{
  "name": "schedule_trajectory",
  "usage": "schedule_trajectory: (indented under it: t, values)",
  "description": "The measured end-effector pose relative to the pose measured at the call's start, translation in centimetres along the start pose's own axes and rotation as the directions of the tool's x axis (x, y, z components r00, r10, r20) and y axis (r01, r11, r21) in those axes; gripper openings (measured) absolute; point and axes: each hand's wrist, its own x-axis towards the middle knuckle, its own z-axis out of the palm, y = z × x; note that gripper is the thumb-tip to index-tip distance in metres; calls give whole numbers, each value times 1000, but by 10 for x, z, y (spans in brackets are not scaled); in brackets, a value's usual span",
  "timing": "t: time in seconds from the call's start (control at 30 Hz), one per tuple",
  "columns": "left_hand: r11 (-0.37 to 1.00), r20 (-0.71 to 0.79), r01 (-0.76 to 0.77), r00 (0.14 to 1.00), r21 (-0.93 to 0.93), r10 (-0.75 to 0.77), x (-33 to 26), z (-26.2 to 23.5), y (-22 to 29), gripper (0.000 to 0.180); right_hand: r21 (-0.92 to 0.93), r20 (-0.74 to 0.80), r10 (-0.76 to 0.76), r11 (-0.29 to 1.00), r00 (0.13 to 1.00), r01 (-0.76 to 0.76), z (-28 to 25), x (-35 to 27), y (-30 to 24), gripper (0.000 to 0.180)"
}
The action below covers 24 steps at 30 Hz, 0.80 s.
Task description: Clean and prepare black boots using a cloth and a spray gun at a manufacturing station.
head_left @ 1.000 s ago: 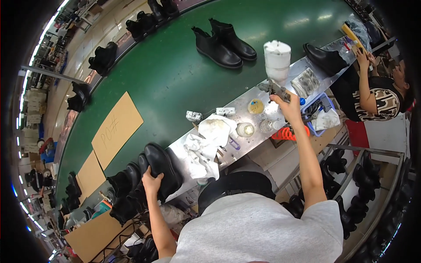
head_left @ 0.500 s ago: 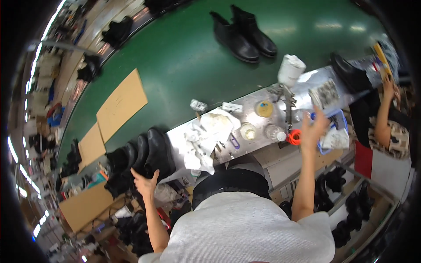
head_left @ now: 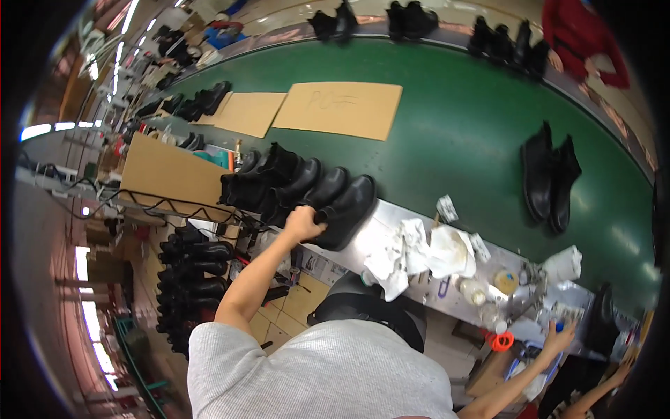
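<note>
My left hand (head_left: pixel 303 225) is closed on the upper part of a black ankle boot (head_left: pixel 345 216), the nearest in a row of boots standing along the bench edge. More black boots (head_left: pixel 300 183) stand close behind it. Far to the right, my right hand (head_left: pixel 557 342) reaches over the metal shelf (head_left: pixel 447 297) with thumb and fingers apart. A small blue cap (head_left: pixel 559 326) shows right at its fingertips; I cannot tell whether they touch. Near that hand are a clear bottle (head_left: pixel 493 320), an orange ring (head_left: pixel 501 341) and a blue basket (head_left: pixel 518 368).
Crumpled white cloths (head_left: pixel 401 255) lie mid-shelf. A pair of black boots (head_left: pixel 548 178) stands on the green table (head_left: pixel 447 133), with cardboard sheets (head_left: pixel 338 108) farther left. A person in red (head_left: pixel 583 42) is across the table; another person's arm (head_left: pixel 600 394) shows at lower right.
The view has swung left. My left hand, open beside the boots before, has closed on the nearest boot. My right hand stays over the shelf's right part, by the blue cap.
</note>
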Motion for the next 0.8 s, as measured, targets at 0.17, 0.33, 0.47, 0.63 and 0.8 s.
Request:
schedule_trajectory:
  t: [0.17, 0.33, 0.47, 0.63, 0.8]
  values:
    - [924, -170, -275, 957, -266, 236, -2, -14, 17, 19, 73, -298, -73, 992, 952, 99, -26, -4, -76, 73]
    - [633, -372, -456, 888, -626, 271, 39, -127, -15, 20, 275, -206, -93, 950, 974, 149, -85, -39, -258, 62]
    - [648, -524, -484, 838, -588, 151, 113, -233, -86, 24, 359, -122, -255, 889, 959, 283, -95, -67, -376, 57]
    - [994, -735, -112, 674, -3, 74, 254, -303, -236, 15, 391, 161, -453, 845, 877, 365, -58, -108, -474, 57]
    - [971, -606, 123, 795, 205, 28, 402, -328, -358, 21, 323, 392, -416, 897, 820, 301, -38, -110, -532, 56]
